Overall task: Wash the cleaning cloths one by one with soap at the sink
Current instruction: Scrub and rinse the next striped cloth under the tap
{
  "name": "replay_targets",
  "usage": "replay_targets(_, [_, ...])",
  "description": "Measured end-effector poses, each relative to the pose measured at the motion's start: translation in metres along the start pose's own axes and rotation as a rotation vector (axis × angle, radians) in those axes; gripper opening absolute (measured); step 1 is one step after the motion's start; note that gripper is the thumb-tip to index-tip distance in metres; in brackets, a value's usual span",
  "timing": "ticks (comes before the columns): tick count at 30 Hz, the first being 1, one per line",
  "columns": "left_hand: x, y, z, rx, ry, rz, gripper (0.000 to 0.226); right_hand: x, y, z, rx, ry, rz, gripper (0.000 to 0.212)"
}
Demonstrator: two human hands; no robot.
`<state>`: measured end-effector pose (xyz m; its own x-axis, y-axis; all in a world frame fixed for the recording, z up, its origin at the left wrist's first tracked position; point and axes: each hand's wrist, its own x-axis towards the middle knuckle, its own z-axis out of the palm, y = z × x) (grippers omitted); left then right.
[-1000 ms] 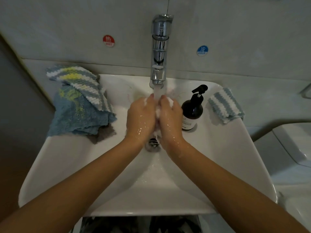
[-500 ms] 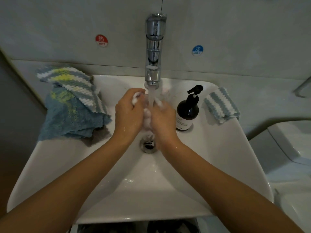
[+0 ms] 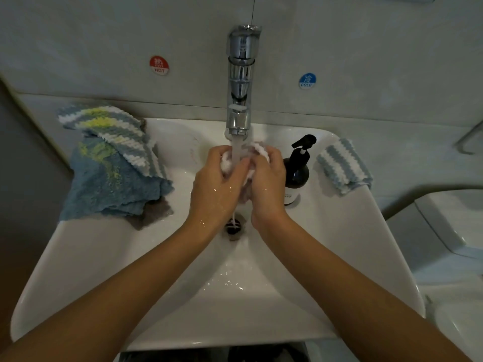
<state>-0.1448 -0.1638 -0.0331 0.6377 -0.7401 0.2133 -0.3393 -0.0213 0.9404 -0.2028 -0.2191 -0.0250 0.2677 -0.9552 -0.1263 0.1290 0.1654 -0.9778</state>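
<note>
We grip the bunched white cloth [image 3: 258,150] in both our left hand [image 3: 214,186] and right hand [image 3: 266,184], right under the running tap [image 3: 239,118] above the sink [image 3: 339,257]. Best we knead until no foam remains, then wring it low.

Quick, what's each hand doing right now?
Left hand: holding the white cloth under the running water.
Right hand: holding the same cloth, fingers curled round it.
</note>
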Motion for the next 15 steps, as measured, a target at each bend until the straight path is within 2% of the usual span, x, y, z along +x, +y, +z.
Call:
replay_targets(2, [0.000,0.001,-0.002,-0.063,0.011,-0.009,0.028,-0.003,0.000,0.001,0.002,-0.031,-0.002,0.018])
replay_targets(5, [-0.003,0.006,0.000,-0.181,0.016,-0.050,0.030,-0.007,0.001,0.001,0.008,-0.063,0.018,0.043])
replay_targets(7, [-0.006,0.005,0.002,-0.206,0.024,-0.069,0.035,-0.007,0.002,0.000,-0.010,-0.087,0.007,0.038])
replay_targets(9, [-0.006,0.001,0.005,-0.132,0.037,-0.063,0.035,-0.008,0.001,0.002,-0.045,-0.082,0.009,0.022])
replay_targets(15, [0.000,-0.007,0.005,0.076,0.087,-0.003,0.024,-0.010,0.011,0.007,-0.162,-0.068,0.024,0.036])
